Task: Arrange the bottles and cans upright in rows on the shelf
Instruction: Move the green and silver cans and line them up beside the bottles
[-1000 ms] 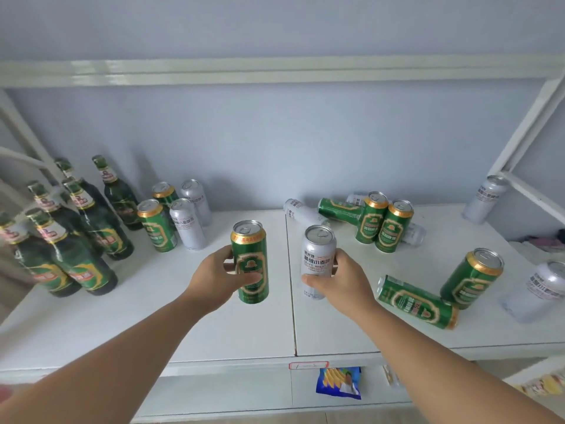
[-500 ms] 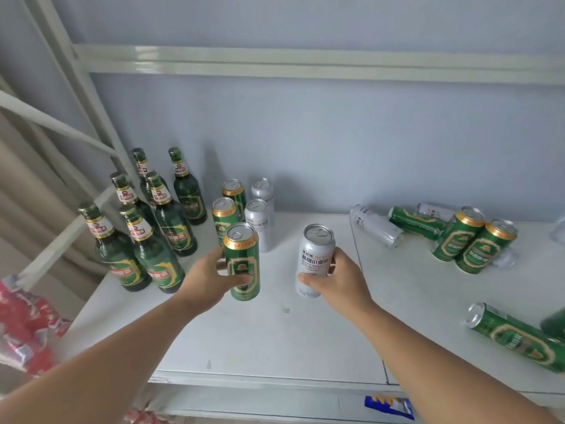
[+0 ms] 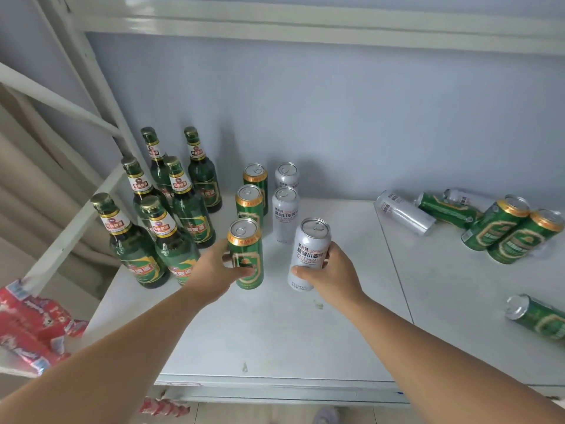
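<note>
Holds an upright green beer can (image 3: 246,255) in the left grip (image 3: 214,270), curled round its lower half, and an upright white wheat-beer can (image 3: 310,252) in the right grip (image 3: 333,270), likewise wrapped round the body. Has each at the front of its own row on the white shelf (image 3: 275,332): the green one just in front of two standing green cans (image 3: 249,206), the white one just in front of two standing white cans (image 3: 285,212). Cannot tell whether the bases touch the shelf or hang just above it.

Counts as done, judging by the layout: six green beer bottles (image 3: 195,209) upright at the left end in two files of three, then the two short can rows beside them. Looks like the placing step for a third pair, with release not yet made.

Leaves plenty on the right half: a silver can (image 3: 403,212) on its side, a lying green can (image 3: 446,209) just behind it, a pale can (image 3: 464,198) half hidden further back, two paired green cans (image 3: 495,228) close together and well apart from the rows, seemingly on their bases though leaning in the wide lens, and a front green can (image 3: 538,316) lying near the shelf edge. Puts the task at roughly halfway, perhaps a little past. Shows red packets (image 3: 30,325) below the shelf at the left
</note>
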A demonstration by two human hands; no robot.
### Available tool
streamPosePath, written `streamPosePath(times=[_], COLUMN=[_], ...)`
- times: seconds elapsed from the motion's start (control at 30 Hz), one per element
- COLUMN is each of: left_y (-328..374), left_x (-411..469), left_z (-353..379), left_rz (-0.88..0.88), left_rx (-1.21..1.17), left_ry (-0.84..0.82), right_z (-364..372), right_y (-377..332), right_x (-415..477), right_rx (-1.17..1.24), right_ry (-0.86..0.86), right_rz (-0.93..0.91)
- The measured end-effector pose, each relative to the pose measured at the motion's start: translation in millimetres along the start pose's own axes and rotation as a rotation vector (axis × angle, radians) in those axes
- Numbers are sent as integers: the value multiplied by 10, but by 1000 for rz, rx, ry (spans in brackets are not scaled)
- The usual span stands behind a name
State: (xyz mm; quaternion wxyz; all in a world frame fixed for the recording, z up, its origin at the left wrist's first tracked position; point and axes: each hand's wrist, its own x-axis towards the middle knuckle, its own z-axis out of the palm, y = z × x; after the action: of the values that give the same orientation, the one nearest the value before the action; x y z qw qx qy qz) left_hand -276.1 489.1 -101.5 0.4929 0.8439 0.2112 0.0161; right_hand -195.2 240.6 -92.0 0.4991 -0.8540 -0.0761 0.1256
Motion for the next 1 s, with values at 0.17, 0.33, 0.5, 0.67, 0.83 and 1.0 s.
streamPosePath(times=[0.17,0.33,0.5,0.67,0.83,1.0], left_y=[-134,-228,-231,-247,-273,-314], left_x=[148,335,445,509,541,463], left_z=[24,-6,13,14,-14,57], left_rz=[-19,-44,-17,42,26,20], left_rx=[-12,-15,-19,29,12,-65], left_ry=[-15,-27,-39,-105,-145,-121], right_z=[183,392,527,520,519,565], right_y=[-21,21,48,50,57,115], right_x=[162,325,389,450,452,475], right_rx=[20,3,-10,-43,-90,-96], right_ry=[-15,-13,-11,-72,-89,-77], right_rz=[40,70,67,19,2,-9])
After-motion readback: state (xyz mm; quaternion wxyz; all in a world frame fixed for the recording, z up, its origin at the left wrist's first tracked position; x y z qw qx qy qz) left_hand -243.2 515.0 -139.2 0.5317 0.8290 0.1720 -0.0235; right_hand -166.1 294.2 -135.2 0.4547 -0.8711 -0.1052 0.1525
